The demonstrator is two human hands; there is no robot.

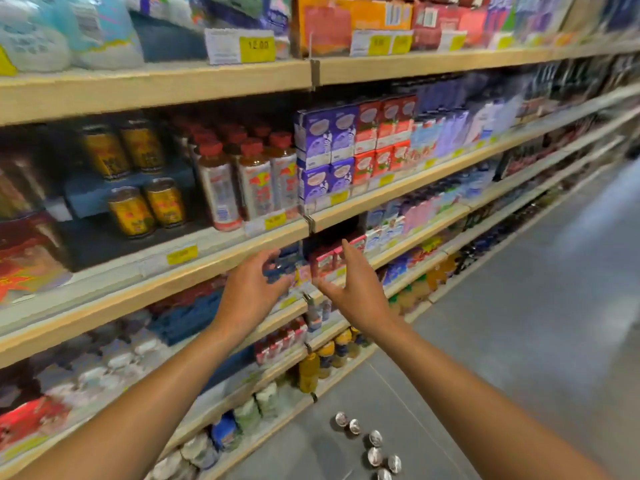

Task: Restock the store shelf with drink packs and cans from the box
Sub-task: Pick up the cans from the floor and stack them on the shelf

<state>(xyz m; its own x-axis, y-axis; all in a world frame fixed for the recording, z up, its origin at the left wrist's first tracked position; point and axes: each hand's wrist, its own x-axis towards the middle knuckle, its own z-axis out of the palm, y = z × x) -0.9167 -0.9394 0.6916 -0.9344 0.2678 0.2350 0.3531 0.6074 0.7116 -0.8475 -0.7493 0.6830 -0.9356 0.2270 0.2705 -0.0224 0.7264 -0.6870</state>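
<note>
The store shelf (156, 284) is a long run of pale-edged boards with yellow price tags, its tiers full. On its middle board purple drink packs (325, 150) stand upright, two high and facing out, with red drink packs (384, 136) stacked the same way touching their right side; yellow cans (147, 207) stand upright in two tiers further left on that board. Six silver-topped cans (375, 456) stand in a loose line on the floor, just off the shelf's foot.

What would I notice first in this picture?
The left hand and right hand, both open, reach toward the shelves in the middle. Above them, purple and red drink packs sit stacked on a shelf, beside red-capped bottles. Below, shiny cans sit on the floor.
</note>
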